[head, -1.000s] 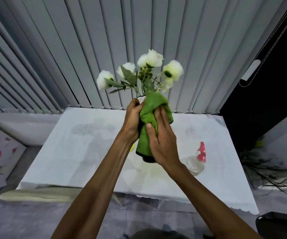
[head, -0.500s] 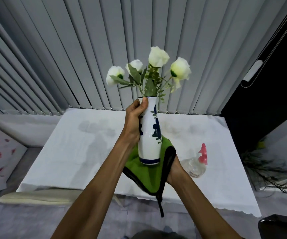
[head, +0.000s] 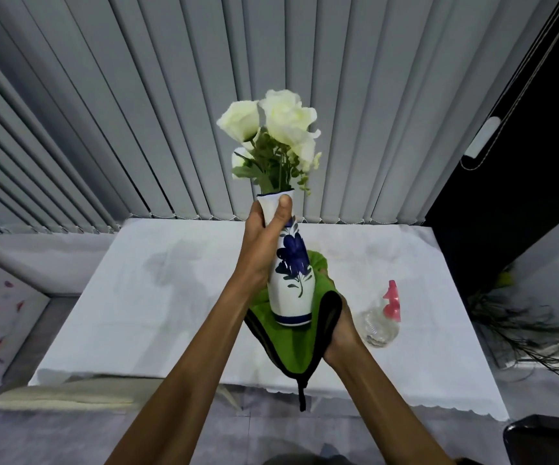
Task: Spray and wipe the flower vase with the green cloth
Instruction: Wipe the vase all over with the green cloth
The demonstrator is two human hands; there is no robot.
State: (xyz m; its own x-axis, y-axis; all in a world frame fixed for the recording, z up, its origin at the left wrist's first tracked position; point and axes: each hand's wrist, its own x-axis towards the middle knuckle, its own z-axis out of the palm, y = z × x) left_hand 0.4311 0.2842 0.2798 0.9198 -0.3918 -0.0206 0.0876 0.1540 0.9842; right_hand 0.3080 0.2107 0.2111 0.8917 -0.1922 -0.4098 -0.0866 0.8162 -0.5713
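Turning in the grip since a moment ago — the flower vase (head: 292,280) now shows its blue bloom squarely, and the white roses (head: 271,125) have bunched together. A second back the green cloth (head: 291,340) wrapped the neck; now it cups the base, so wiping seems to have reached the bottom. Left hand (head: 264,243) clenched round the neck, thumb near the rim. Right hand (head: 340,330) curled under the cloth, pressing it to the base. Spray bottle (head: 383,317) stands idle on the table (head: 157,297).

Cloth (head: 291,340) hides most of our right hand (head: 342,333) and the vase (head: 293,280) underside. Flowers (head: 281,125) blurred. Black object (head: 546,441) cut by bottom-right corner.
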